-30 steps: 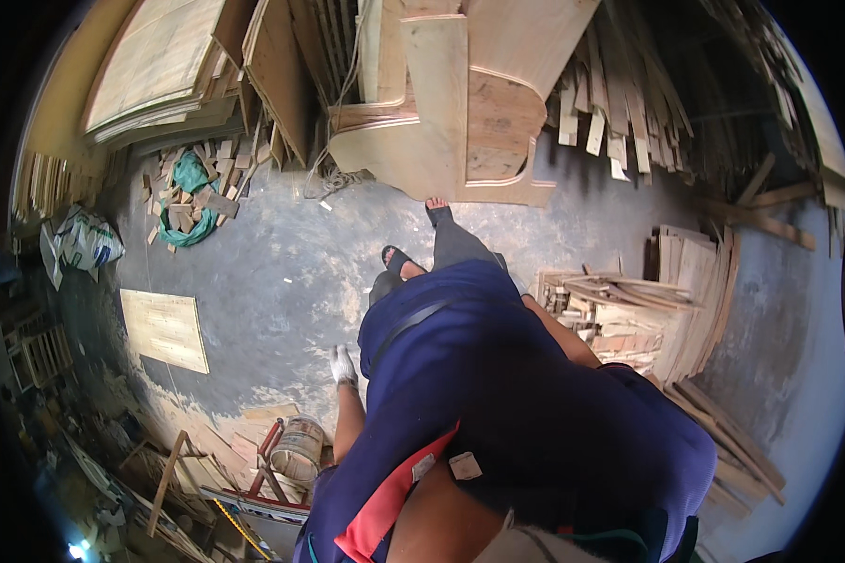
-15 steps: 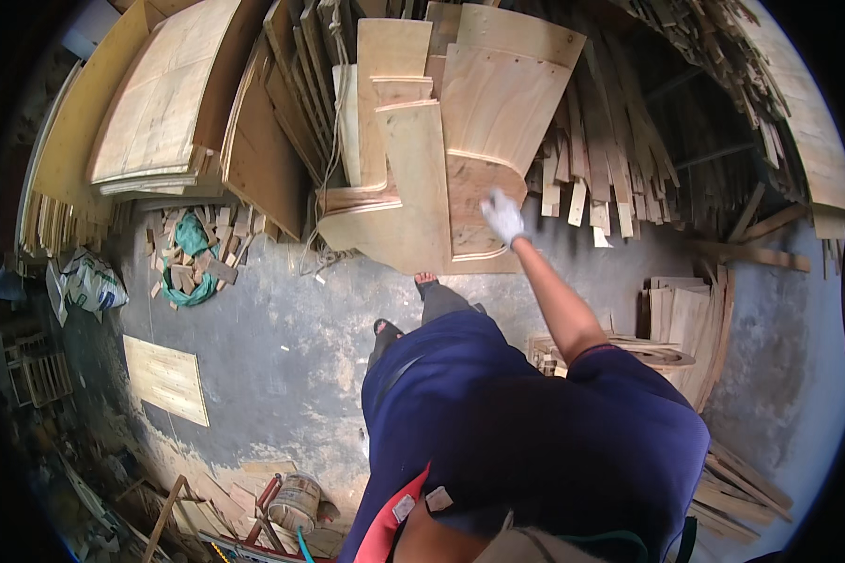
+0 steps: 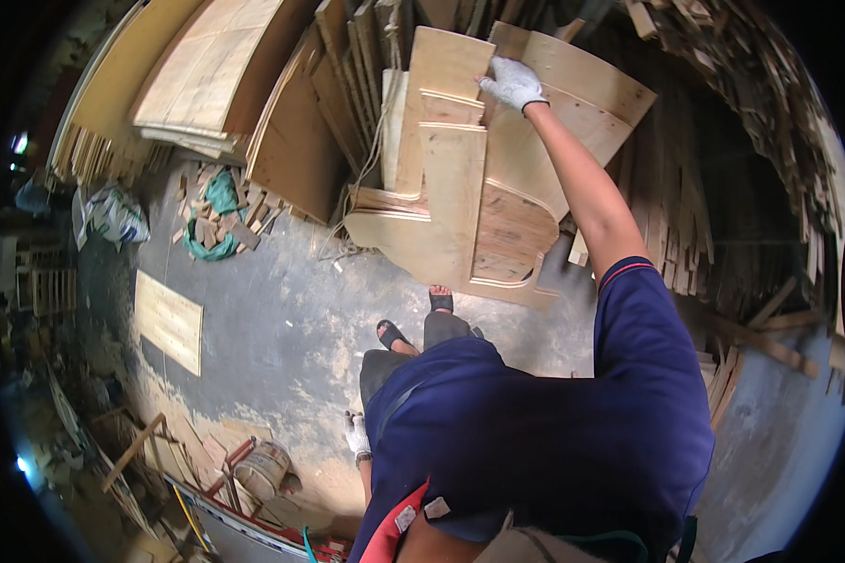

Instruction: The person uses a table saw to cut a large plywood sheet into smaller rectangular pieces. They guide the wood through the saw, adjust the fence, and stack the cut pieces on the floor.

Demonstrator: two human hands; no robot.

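My right hand (image 3: pixel 516 83), in a white glove, is at the upper right edge of a tall cut plywood panel (image 3: pixel 446 61). Its fingers close on that edge, and the fingertips are partly hidden. In front of the tall panel stands an L-shaped plywood piece (image 3: pixel 453 178) with a curved lower side. Behind my right forearm leans a wide plywood sheet (image 3: pixel 591 98). A reddish-brown panel (image 3: pixel 514 235) with rounded corners shows below it. Low beside my left hip hangs my left hand (image 3: pixel 357 436), also gloved, fingers apart and holding nothing.
Big plywood sheets (image 3: pixel 202 70) lean at the left, near wood offcuts (image 3: pixel 239 220) and a green bag (image 3: pixel 221 190). A flat board (image 3: pixel 169 321) lies on the floor. A bucket (image 3: pixel 263 466) stands lower left. Narrow wood strips (image 3: pixel 681 211) lean at the right.
My right hand has gone from the reddish-brown panel up to the tall panel's upper edge. My left hand has come into view. The whole view has shifted.
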